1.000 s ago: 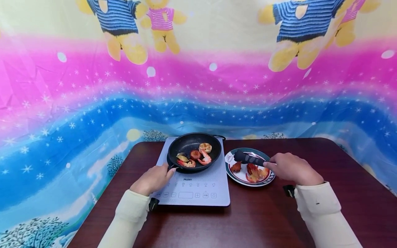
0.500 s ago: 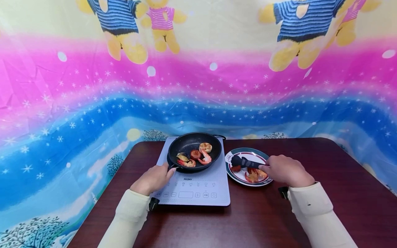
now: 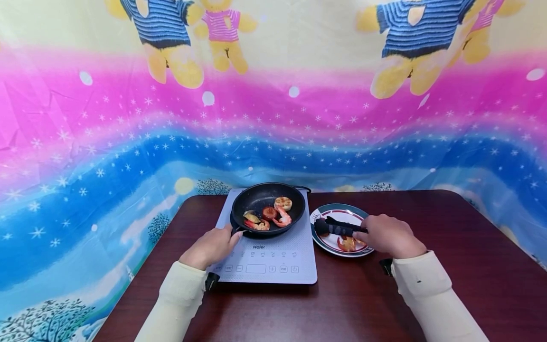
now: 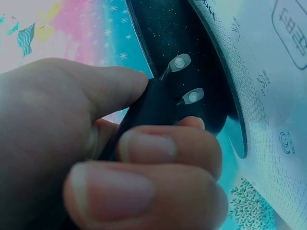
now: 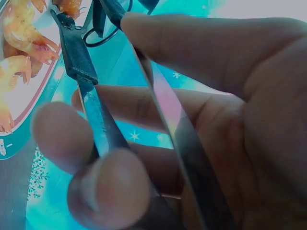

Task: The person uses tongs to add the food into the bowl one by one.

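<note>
My left hand (image 3: 210, 248) grips the black handle (image 4: 148, 105) of a frying pan (image 3: 252, 199), thumb along one side and fingers curled round the other. Inside the pan lie two shrimp (image 3: 283, 217), a round reddish-brown slice (image 3: 268, 213), a browned, pale half-round piece (image 3: 283, 204) and a yellowish piece (image 3: 251, 216). My right hand (image 3: 386, 233) holds metal tongs (image 5: 163, 96) with black ends (image 3: 337, 227), one arm by the thumb, the other by the fingers. Their tips are low over the plate's left side, right at a reddish-brown food piece (image 5: 69, 7).
The plate (image 3: 331, 252), white with a green rim, stands right of the cooker and carries shrimp (image 3: 349, 244). A white induction cooker (image 3: 278, 259) lies under the pan on a dark wooden table (image 3: 273, 313). A printed cloth (image 3: 273, 118) hangs behind the table.
My right hand has moved left and slightly down with the tongs, their tips now over the reddish-brown piece at the plate's left. The left hand and the pan have stayed put.
</note>
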A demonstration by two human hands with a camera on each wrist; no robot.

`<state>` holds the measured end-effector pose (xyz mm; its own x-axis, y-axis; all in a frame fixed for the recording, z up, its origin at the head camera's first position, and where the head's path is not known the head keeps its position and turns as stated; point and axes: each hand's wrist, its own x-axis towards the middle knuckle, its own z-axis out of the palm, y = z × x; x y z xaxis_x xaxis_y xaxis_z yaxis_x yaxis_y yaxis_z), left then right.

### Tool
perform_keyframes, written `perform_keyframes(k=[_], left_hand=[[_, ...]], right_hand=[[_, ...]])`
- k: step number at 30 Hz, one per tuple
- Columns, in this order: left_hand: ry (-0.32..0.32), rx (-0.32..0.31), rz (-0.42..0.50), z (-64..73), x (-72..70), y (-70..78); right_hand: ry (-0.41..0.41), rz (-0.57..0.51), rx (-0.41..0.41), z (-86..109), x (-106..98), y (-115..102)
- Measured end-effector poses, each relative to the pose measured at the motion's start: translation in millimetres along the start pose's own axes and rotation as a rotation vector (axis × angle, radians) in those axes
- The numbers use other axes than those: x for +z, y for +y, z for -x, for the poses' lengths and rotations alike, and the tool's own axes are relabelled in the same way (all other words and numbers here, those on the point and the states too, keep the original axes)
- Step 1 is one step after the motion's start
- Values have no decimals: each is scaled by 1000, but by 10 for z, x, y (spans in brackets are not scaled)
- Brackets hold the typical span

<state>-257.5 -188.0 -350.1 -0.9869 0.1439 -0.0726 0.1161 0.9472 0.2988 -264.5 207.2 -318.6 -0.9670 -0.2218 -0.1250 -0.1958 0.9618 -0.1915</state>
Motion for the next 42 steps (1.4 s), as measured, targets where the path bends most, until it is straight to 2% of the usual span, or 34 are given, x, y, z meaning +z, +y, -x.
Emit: perform_keyframes(k=[11, 23, 42], left_hand=[[-3, -1, 0, 0, -4, 5], [-15, -3, 7, 3, -5, 2], [-29, -22, 8, 15, -11, 17]], right_hand=[[-44, 11, 25, 1, 42, -102], [-56, -22, 38, -48, 32, 24], [-31, 13, -14, -6, 44, -25]])
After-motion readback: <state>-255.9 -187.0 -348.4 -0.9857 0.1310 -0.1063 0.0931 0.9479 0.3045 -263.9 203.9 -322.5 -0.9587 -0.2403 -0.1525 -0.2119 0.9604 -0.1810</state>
